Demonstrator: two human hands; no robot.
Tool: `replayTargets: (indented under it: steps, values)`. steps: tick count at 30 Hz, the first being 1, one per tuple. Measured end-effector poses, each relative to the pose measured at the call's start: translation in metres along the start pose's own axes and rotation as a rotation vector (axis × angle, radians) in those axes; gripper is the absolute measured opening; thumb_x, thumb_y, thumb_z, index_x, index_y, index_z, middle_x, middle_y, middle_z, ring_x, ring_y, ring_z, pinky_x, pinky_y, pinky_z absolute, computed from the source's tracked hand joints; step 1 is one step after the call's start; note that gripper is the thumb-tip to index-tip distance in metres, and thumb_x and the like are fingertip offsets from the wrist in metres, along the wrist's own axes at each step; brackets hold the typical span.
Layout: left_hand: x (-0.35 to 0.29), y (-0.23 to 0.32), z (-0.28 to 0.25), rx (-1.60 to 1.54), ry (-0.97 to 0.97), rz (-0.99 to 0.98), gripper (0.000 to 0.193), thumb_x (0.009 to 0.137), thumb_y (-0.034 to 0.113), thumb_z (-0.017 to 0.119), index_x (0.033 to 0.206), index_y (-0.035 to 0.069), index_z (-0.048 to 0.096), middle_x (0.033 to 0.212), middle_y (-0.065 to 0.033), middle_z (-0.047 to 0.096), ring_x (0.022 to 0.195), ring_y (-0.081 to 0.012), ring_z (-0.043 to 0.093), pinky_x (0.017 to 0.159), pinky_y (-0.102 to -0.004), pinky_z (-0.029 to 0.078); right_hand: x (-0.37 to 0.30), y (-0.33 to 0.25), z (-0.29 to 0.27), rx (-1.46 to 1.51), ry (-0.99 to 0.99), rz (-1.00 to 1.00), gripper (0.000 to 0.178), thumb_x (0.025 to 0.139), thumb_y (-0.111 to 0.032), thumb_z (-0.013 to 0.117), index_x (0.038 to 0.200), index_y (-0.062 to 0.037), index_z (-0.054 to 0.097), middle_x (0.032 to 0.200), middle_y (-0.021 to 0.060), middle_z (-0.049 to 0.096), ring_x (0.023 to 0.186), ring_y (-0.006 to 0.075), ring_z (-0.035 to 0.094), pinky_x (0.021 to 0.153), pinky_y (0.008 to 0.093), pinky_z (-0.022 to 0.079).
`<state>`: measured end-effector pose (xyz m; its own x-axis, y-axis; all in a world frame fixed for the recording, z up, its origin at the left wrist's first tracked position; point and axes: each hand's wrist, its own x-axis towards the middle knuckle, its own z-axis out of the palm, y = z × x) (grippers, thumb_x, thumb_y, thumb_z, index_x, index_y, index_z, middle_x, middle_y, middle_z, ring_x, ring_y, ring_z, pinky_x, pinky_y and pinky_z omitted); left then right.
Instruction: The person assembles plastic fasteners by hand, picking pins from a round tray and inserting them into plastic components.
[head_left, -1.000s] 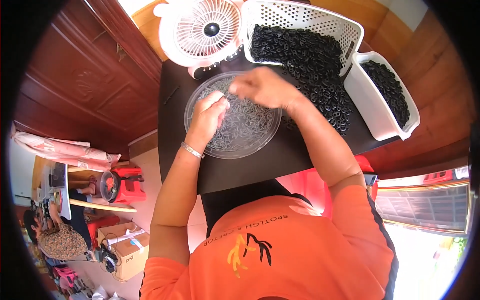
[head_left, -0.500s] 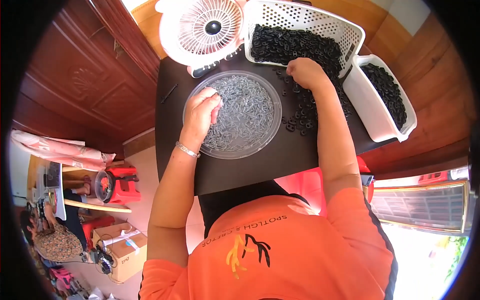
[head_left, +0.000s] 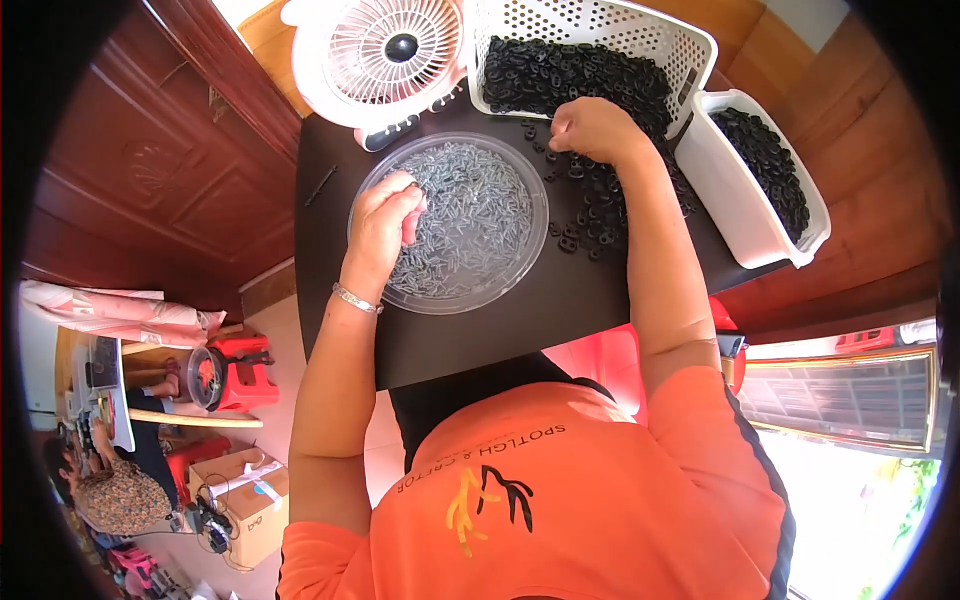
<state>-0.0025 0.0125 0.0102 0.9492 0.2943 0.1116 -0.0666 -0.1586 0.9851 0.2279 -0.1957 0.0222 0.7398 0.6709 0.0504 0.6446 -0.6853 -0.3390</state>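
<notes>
A round clear plastic tray [head_left: 470, 304] holds many slender silver-grey pieces that look like small screws. Over its left side is my left hand [head_left: 380, 222], closed with thumb and fingers curled together; whatever they hold is hidden. My right hand [head_left: 598, 130] is just in front of the white perforated basket [head_left: 690, 45], with thumb and fingers pinched together. What lies in that pinch is too small to make out. Loose black plastic pieces with holes [head_left: 600, 215] are spread on the dark table [head_left: 440, 350] beneath and beside my right wrist. More black pieces fill part of the basket.
A white bin [head_left: 735, 205] of black pieces stands right of the loose heap. Behind the tray sits a white fan [head_left: 375, 55]. A thin dark stick [head_left: 321, 186] lies at the table's left. Far left, another person [head_left: 120, 490] sits near a cardboard box [head_left: 255, 505].
The whole view has shifted slightly. My right hand has drawn a little left and toward me, away from the basket. The left hand stays closed over the tray.
</notes>
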Motion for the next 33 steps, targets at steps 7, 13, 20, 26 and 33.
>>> replayTargets:
  steps: [7, 13, 20, 26, 33]
  values:
    - [0.0, 0.001, 0.004, -0.031, 0.022, -0.005, 0.024, 0.084, 0.02, 0.051, 0.069, 0.002, 0.054, 0.057, -0.0008, 0.048, 0.046, -0.0073, 0.044, 0.043, -0.0213, 0.033, 0.008, -0.004, 0.013, -0.058, -0.094, -0.039, 0.024, 0.063, -0.021, 0.076, 0.077, -0.0065, 0.063, 0.074, 0.0124, 0.064, 0.076, 0.0299, 0.063, 0.068, 0.0396, 0.048]
    - [0.0, -0.001, 0.0, -0.031, 0.048, -0.023, 0.023, 0.084, 0.02, 0.051, 0.07, 0.002, 0.055, 0.056, -0.0003, 0.048, 0.045, -0.0073, 0.043, 0.042, -0.0211, 0.032, 0.004, -0.011, 0.008, -0.025, -0.141, -0.055, 0.025, 0.062, -0.018, 0.075, 0.077, -0.0045, 0.06, 0.075, 0.0125, 0.062, 0.075, 0.03, 0.061, 0.067, 0.0383, 0.047]
    - [0.0, 0.0, 0.002, -0.166, -0.004, -0.045, 0.021, 0.084, 0.019, 0.05, 0.072, 0.003, 0.056, 0.057, -0.0022, 0.05, 0.047, -0.0098, 0.046, 0.044, -0.0224, 0.034, -0.004, -0.035, 0.008, 0.783, -0.105, -0.125, 0.015, 0.078, -0.005, 0.064, 0.092, -0.0005, 0.062, 0.073, 0.0025, 0.06, 0.065, 0.0098, 0.055, 0.061, 0.0245, 0.046]
    - [-0.005, 0.007, 0.009, -0.314, -0.079, -0.023, 0.023, 0.087, 0.023, 0.046, 0.075, 0.003, 0.051, 0.066, -0.0071, 0.054, 0.053, -0.0135, 0.049, 0.052, -0.0232, 0.038, -0.017, -0.073, 0.013, 1.176, -0.245, -0.3, 0.018, 0.084, -0.001, 0.058, 0.101, 0.0024, 0.058, 0.08, 0.0028, 0.059, 0.07, 0.0082, 0.055, 0.065, 0.0232, 0.048]
    - [-0.004, 0.004, 0.008, -0.39, -0.084, 0.007, 0.023, 0.086, 0.024, 0.046, 0.076, 0.004, 0.05, 0.068, -0.0101, 0.055, 0.055, -0.014, 0.05, 0.053, -0.0237, 0.038, -0.025, -0.096, 0.025, 1.282, -0.289, -0.367, 0.018, 0.083, 0.002, 0.057, 0.102, 0.0016, 0.058, 0.082, 0.0036, 0.06, 0.073, 0.0092, 0.056, 0.067, 0.0241, 0.048]
